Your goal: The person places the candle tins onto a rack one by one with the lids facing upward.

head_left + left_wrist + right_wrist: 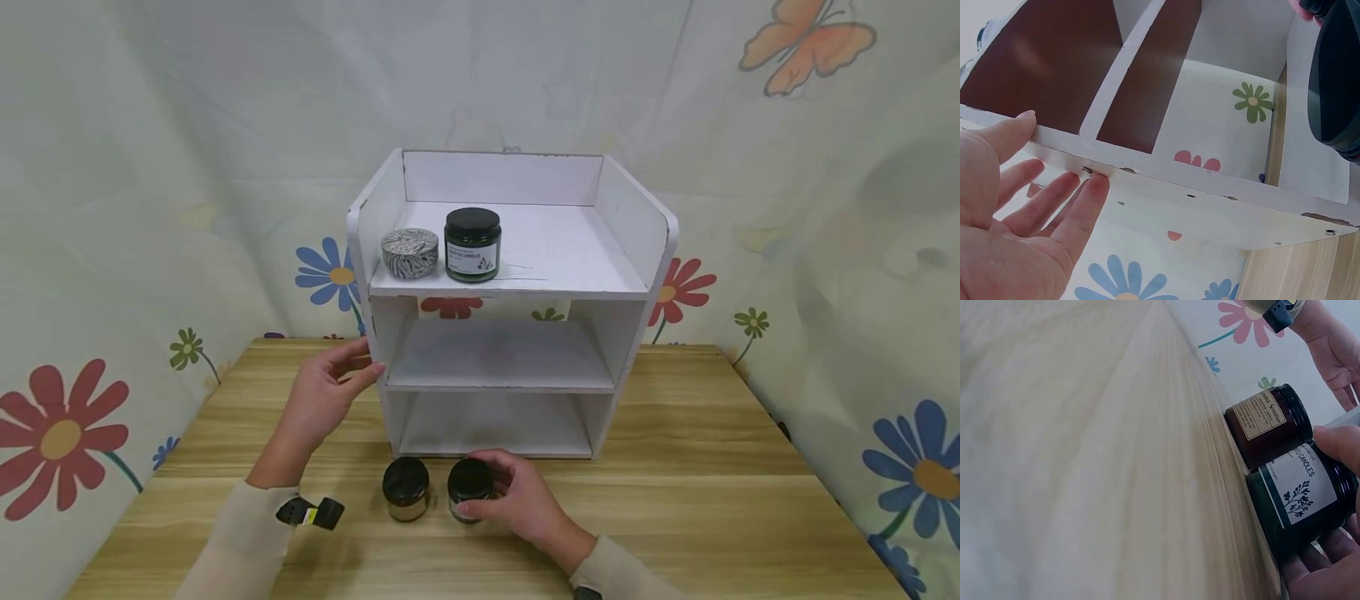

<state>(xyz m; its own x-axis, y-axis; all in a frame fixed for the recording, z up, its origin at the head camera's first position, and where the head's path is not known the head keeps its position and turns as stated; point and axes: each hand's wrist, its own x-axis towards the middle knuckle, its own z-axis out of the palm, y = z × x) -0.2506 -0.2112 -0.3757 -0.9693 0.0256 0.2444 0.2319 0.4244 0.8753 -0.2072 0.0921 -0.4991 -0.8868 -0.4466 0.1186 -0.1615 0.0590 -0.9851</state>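
Right hand (525,500) in the head view is wrapped around the green candle jar (468,487) sitting on the wooden surface (712,500) just in front of the white shelf unit (510,308), thumb on the near side and fingers curled round the far side. An amber candle jar (406,488) stands right beside it, to its left. The left hand (322,400) is flat and relaxed, fingertips resting on the shelf unit's left side panel, holding nothing. Up on the top shelf there's a zebra-print tin (409,252) next to another green candle jar (472,244).

Left wrist view: left hand (1016,206) with fingers straight, thumb on the front edge of the panel (1210,206) and fingers flat against its outer face. Just bracing, by the look of it.

Right wrist view: the thumb (1338,440) and fingers (1316,569) of the right hand pinch the green jar (1297,500) by its labelled body below the black lid; the amber jar (1266,425) is touching or nearly touching it.

Handling guess: it looks like thick glass filled with wax, so it's probably fairly heavy for its size, rigid, smooth and breakable if knocked. Gripping around the body like this seems better than grabbing the lid, which might pop off.
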